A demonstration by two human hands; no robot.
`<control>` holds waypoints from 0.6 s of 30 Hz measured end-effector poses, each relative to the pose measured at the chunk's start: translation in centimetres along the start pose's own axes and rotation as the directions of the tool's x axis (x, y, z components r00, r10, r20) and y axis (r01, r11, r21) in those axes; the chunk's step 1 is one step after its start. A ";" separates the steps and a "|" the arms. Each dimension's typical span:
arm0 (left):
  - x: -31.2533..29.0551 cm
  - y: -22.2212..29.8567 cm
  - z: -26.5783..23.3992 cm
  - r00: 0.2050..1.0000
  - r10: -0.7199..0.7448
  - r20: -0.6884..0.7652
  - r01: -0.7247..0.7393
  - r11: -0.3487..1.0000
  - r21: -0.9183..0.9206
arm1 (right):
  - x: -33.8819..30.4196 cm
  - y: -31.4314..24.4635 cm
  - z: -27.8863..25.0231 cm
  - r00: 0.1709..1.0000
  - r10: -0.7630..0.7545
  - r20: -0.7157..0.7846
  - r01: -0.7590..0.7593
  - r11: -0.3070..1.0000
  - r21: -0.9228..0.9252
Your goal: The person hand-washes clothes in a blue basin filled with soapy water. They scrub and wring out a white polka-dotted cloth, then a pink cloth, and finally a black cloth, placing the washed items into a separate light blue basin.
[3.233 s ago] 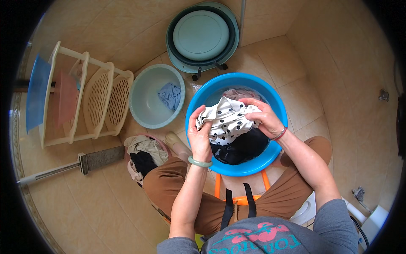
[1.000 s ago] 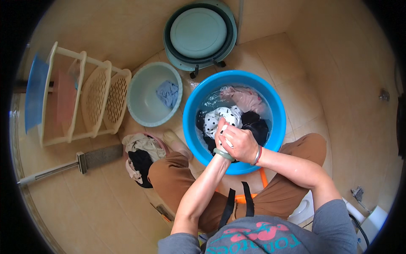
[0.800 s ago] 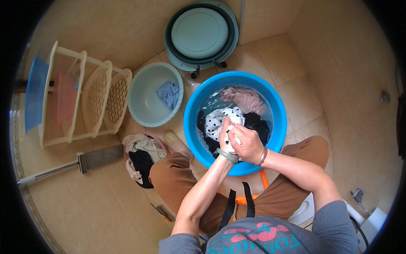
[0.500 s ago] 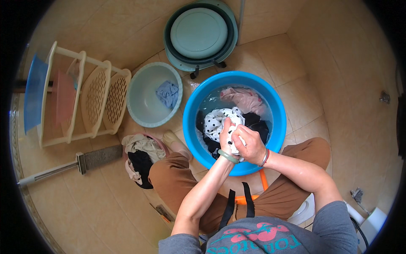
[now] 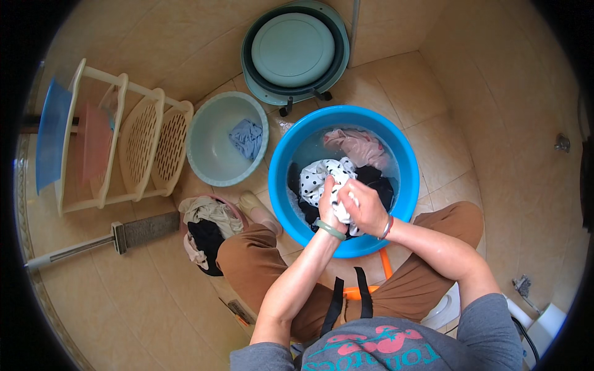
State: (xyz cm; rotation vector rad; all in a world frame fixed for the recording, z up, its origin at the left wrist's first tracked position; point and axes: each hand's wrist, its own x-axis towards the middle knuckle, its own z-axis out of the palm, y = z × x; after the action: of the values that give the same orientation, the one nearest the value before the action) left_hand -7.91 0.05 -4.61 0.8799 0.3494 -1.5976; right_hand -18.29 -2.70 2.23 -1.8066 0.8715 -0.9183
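Note:
Both hands are gathered over the near half of a large blue basin [image 5: 406, 185] of water, closed on a white cloth with black polka dots [image 5: 318, 178]. My left hand [image 5: 330, 207] grips the cloth from the left, a pale green bangle at its wrist. Pressed close beside it, my right hand [image 5: 366, 209] has its fingers curled round a bunched part of the same cloth. The rest of the cloth spreads away from me into the basin. Beyond it a pink garment [image 5: 359, 147] lies partly under water, and dark clothing [image 5: 375, 179] is around and beneath the polka-dot cloth.
Left of the blue basin stands a pale green basin [image 5: 207, 148] with a light blue cloth [image 5: 246, 137]. A pink tub of clothes [image 5: 210, 224] sits by my left foot. Shelving [image 5: 139, 145], a long-handled brush [image 5: 145, 232] and a folded green basin [image 5: 294, 49] are farther out.
My hands stay on the polka-dot cloth, the right hand shifting slightly and its grip on the bunched cloth changing a little. The view has moved very slightly.

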 end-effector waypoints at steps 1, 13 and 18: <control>-0.5 0.2 1.2 0.994 -0.008 -0.112 0.010 1.000 0.017 | 0.0 1.1 0.0 0.989 0.140 -0.037 -0.136 0.987 0.085; -0.1 3.8 0.0 0.992 0.127 0.019 -0.127 0.992 0.017 | 0.7 0.8 -0.3 0.994 0.107 -0.012 -0.106 0.964 -0.246; 2.2 4.0 -5.9 0.972 -0.035 0.234 0.024 0.999 0.047 | -1.4 -2.5 2.4 0.941 -0.256 0.220 0.303 0.928 -0.218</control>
State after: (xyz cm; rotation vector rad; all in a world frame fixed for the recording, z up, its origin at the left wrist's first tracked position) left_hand -2.13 1.42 -9.14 0.7115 0.1604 -1.7219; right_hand -16.42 0.27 3.48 -2.2403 0.6389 -0.8229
